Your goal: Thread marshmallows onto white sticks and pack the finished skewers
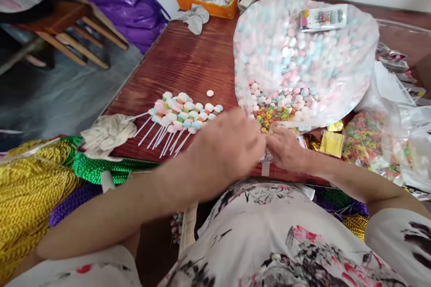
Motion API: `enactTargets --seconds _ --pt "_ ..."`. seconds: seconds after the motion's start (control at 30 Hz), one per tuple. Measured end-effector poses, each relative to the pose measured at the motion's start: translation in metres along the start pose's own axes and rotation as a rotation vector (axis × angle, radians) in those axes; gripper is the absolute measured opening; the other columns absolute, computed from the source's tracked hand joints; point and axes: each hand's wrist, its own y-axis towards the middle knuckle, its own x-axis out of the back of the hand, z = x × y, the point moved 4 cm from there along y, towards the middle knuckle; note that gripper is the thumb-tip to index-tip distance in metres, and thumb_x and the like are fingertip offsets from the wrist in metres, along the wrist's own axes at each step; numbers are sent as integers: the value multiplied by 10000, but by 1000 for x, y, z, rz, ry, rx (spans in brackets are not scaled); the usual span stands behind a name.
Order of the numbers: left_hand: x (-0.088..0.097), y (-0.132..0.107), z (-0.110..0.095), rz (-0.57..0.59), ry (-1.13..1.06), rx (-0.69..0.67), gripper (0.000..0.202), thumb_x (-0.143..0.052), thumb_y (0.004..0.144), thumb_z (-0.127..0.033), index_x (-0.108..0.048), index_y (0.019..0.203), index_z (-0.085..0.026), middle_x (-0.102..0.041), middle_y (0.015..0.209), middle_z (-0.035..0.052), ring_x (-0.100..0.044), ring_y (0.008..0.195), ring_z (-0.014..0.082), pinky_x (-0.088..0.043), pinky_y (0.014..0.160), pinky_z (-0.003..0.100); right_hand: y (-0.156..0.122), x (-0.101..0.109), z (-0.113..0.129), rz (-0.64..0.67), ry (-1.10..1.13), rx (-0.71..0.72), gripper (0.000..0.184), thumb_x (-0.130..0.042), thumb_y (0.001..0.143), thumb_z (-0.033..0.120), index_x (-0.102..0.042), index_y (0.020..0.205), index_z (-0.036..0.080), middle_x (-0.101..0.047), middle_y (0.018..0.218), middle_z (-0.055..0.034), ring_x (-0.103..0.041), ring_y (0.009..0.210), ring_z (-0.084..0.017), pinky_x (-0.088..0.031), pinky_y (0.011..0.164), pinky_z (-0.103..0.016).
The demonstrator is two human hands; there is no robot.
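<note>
My left hand [232, 143] is blurred by motion. Its fingers look curled closed, and whatever they hold is hidden. Right beside it, my right hand [286, 147] has its fingers pinched together at the table's front edge; what is in them is too hidden to name. Beneath the two hands a narrow clear strip [266, 168] shows. Just beyond them lie small yellow, green and orange rings [272, 115] and pastel round candies [299, 98] in the mouth of a large clear bag [340, 67]. Left of my left hand are several pastel candy skewers [183, 114] on white sticks.
One white candy [210, 93] lies alone on the red-brown table [161, 63]. A crumpled cloth [109, 134], an orange basket [208, 6], gold packets [332, 143] and a bag of coloured rings [367, 136] surround the work spot. Gold bead strands [37, 188] hang at left.
</note>
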Motion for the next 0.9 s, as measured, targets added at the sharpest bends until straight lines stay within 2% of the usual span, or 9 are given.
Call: enactTargets --seconds 0.07,0.13,0.3,0.43,0.53,0.6,0.73,0.83,0.9 --pt "-19 -6 -27 37 190 -275 189 -484 922 -125 -661 983 -146 -640 1105 137 -572 1029 271 -494 820 423 13 10 -10 -101 206 -188 234 -407 929 216 -506 717 202 -465 627 1 -401 623 -144 -311 613 -299" --pt "-42 -6 -23 31 239 -363 168 -509 897 -87 -657 948 -147 -654 1038 121 -580 985 254 -504 833 417 18 16 -8 -175 466 -329 214 -449 912 244 -499 708 203 -454 629 22 -404 599 -120 -327 595 -271" --pt "-43 3 41 -387 -64 12 297 -472 965 -215 -591 1235 -180 -537 1350 160 -529 1234 277 -438 1038 485 5 -21 22 2 1034 -498 181 -544 833 297 -516 685 196 -444 567 53 -379 528 -92 -312 516 -232" --pt "-39 -24 45 -594 -382 212 453 -539 951 -350 -468 1384 -237 -455 1454 170 -472 1322 279 -456 1027 448 4 -41 23 -33 1091 -550 222 -555 832 325 -497 655 204 -421 530 57 -358 495 -91 -305 498 -233" --pt "-61 -54 38 -379 -653 290 520 -558 938 -413 -442 1388 -180 -664 1118 143 -654 1015 225 -542 831 335 22 -35 23 -195 924 -448 193 -543 856 310 -536 690 210 -507 604 26 -446 560 -112 -372 562 -251" --pt "-73 -80 37 -232 -741 324 372 -463 987 -369 -518 1280 -147 -685 848 68 -660 737 160 -531 692 273 37 -45 32 -155 862 -356 165 -532 855 287 -552 714 204 -564 668 12 -501 608 -118 -410 621 -261" --pt "-67 -136 37 -221 -170 460 179 -490 949 -232 -647 1000 -162 -689 897 93 -627 841 199 -495 812 346 51 -117 59 341 868 -423 150 -452 841 188 -514 704 184 -499 559 45 -452 507 -91 -381 530 -220" --pt "-68 -177 30 34 175 576 215 -475 921 -173 -677 992 -195 -687 915 92 -618 883 233 -475 830 381 55 -157 75 528 845 -417 156 -478 813 129 -517 668 173 -473 495 53 -449 475 -91 -365 495 -205" --pt "-70 -211 31 250 241 736 226 -475 886 -138 -691 925 -189 -674 838 89 -618 818 248 -477 764 384 63 -158 80 545 698 -254 78 -538 813 134 -574 752 168 -605 661 5 -542 624 -116 -414 575 -219"
